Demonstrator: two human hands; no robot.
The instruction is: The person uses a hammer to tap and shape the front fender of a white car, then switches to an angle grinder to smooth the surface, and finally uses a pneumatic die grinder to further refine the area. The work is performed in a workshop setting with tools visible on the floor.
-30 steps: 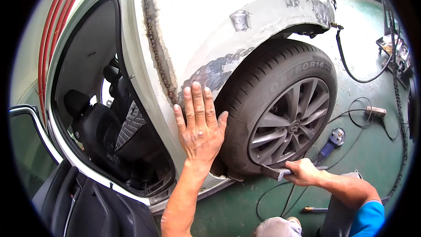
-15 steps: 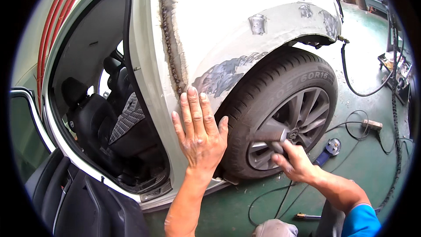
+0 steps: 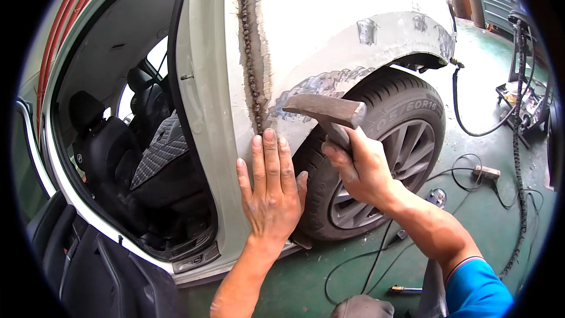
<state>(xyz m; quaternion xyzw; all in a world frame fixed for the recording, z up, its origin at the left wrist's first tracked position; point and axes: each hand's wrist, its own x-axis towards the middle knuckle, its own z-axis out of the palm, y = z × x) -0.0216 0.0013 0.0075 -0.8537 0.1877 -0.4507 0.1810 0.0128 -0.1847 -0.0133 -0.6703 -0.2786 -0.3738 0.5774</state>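
My left hand (image 3: 271, 194) lies flat on the white car's rear quarter panel (image 3: 312, 35), fingers pointing up, at the lower end of a rough vertical weld seam (image 3: 254, 65). My right hand (image 3: 362, 171) is closed round the handle of a metal body hammer (image 3: 321, 109), whose long flat head is raised just right of my left fingertips, over a grey scuffed patch along the wheel arch. Behind that hand is the rear wheel (image 3: 406, 135). Whether the hammer head touches the panel I cannot tell.
An open rear doorway with seats (image 3: 106, 147) inside and a black door trim (image 3: 82, 259) are at left. On the green floor (image 3: 459, 247) lie cables, an angle grinder (image 3: 434, 199) and a power strip (image 3: 486, 172). A cart (image 3: 518, 100), hose and cylinders (image 3: 469, 0) stand at right.
My right hand has lifted the hammer from low by the wheel up to panel height near my left hand. My left hand stays flat on the panel; the view has shifted slightly.
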